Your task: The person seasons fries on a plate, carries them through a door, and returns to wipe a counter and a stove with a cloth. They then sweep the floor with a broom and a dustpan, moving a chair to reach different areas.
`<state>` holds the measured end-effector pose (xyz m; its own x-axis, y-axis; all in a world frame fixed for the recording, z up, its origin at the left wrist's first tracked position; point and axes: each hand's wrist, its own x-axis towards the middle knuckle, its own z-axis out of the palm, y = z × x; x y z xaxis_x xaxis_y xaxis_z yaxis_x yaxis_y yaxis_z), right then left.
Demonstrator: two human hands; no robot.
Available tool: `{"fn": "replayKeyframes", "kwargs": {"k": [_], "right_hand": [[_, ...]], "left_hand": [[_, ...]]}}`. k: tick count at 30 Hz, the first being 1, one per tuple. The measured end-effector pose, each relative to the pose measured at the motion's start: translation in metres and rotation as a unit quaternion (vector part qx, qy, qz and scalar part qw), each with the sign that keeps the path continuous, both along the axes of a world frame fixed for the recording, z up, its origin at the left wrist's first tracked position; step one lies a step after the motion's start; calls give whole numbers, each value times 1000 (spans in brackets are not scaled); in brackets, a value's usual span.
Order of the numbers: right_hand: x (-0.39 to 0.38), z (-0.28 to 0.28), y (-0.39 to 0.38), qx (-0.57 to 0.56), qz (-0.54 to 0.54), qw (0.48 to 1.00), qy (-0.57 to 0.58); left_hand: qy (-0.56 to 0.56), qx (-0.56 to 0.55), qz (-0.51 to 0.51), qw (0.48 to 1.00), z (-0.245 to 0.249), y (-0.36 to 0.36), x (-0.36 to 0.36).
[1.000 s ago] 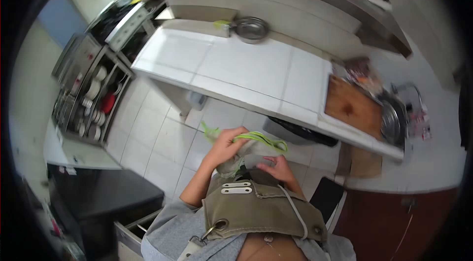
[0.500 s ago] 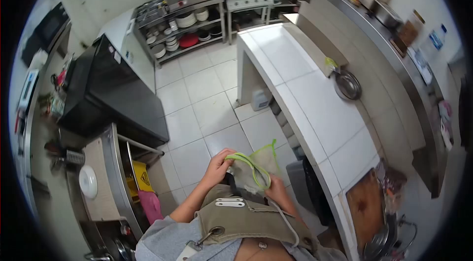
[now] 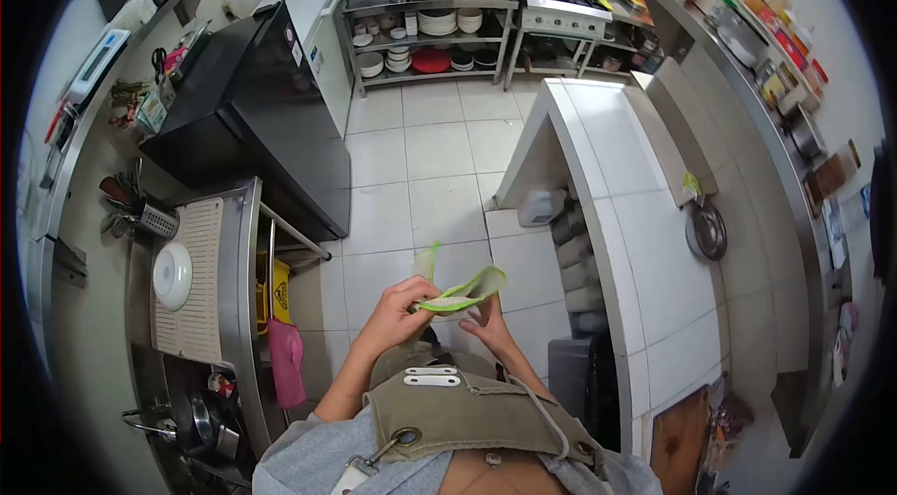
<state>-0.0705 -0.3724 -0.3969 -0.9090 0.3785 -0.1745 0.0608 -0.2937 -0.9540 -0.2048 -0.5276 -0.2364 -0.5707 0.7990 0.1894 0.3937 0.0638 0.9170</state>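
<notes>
Lime-edged mesh bag held crosswise before the body

From my remote seat, I see the lime-edged mesh bag above the tiled floor, just beyond the olive bib, between the steel counter and the white-tiled counter. Its rim makes a stretched loop, the long axis running left to right; the right end slants away from the wearer. A green-tipped corner points forward, past the left hand. I read that hand's fingers as pinched together around the rim's left end. The right hand sits under the rim's right end, fingers bent; the mesh hides some of them, so I can't tell whether they grip it.
</notes>
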Motion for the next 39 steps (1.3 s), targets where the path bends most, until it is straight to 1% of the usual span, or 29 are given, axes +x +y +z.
{"fn": "replayKeyframes", "kwargs": {"k": [1, 2, 4, 5, 6, 8, 10, 12, 13, 14, 15, 16, 17, 18, 19, 20, 22, 24, 25, 26, 27, 28, 30, 32, 33, 34, 36, 38, 39], "right_hand": [[-25, 23, 2, 44, 2, 996, 84], [-45, 34, 9, 46, 8, 995, 84], [-78, 50, 22, 103, 126, 983, 82], [-91, 66, 17, 172, 85, 978, 78], [-103, 71, 16, 171, 88, 978, 79], [-129, 82, 16, 218, 117, 969, 27], [-156, 96, 10, 214, 151, 965, -13], [-185, 95, 4, 228, 171, 957, -44], [-202, 90, 1, 231, 189, 954, -42], [-218, 83, -4, 182, 154, 971, -25], [-233, 75, -9, 128, 119, 985, -13], [-250, 69, -14, 126, 134, 983, -16], [-265, 63, -21, 95, 152, 984, 21], [-280, 55, -26, 62, 167, 982, 58], [-294, 30, -27, 178, 264, 948, -14], [-310, 20, -35, 167, 370, 913, -34], [-331, -33, -54, 113, 444, 886, -71], [-348, -72, -70, 64, 474, 875, -72], [-356, -88, -74, 16, 538, 830, -150], [-368, -81, -79, 13, 545, 824, -154], [-381, -74, -84, -145, 523, 820, -182], [-398, -68, -84, -296, 486, 796, -205], [-441, -74, -66, -326, 502, 771, -218], [-495, -42, -51, -569, 419, 683, -182], [-515, -23, -43, -509, 389, 751, -159], [-535, -37, -35, -446, 337, 810, -177], [-584, -17, -5, -509, 355, 759, -198], [-618, -36, 9, -397, 323, 833, -212], [-636, -42, 17, -351, 358, 835, -226]], "left_hand": [[1, -3, 27, 1000, 0, -3, -10], [0, -8, 54, 999, -1, -7, -21], [-6, -9, 103, 995, -12, -17, -49], [-10, -12, 145, 989, -16, -22, -64], [-10, -13, 148, 989, -18, -28, -80], [10, -51, 212, 976, -18, -36, -113], [-12, -59, 244, 968, -18, -41, -143], [35, -47, 241, 969, -33, -52, -171], [6, -27, 246, 969, -37, -58, -182], [3, -26, 263, 964, -42, -65, -192], [-112, 18, 251, 961, -48, -74, -199], [-224, 65, 233, 944, -52, -81, -205], [-283, 135, 238, 919, -52, -85, -208], [-286, 134, 250, 916, -52, -87, -211], [-327, 190, 271, 885, -52, -87, -216], [-365, 246, 287, 851, -52, -85, -222], [-363, 245, 293, 850, -54, -78, -239], [-356, 307, 300, 830, -49, -71, -258], [-350, 341, 293, 822, -42, -68, -268], [-352, 342, 302, 817, -33, -68, -278], [-343, 351, 294, 820, -23, -67, -290], [-330, 362, 284, 824, -18, -67, -304], [-326, 332, 295, 835, -26, -71, -328], [-238, 245, 306, 889, -19, -67, -360], [-228, 245, 308, 891, -13, -65, -375], [-226, 247, 319, 887, -10, -63, -388], [-192, 191, 293, 917, -8, -64, -413], [-167, 169, 314, 919, -2, -61, -431], [-179, 163, 303, 922, -4, -62, -436]]}}
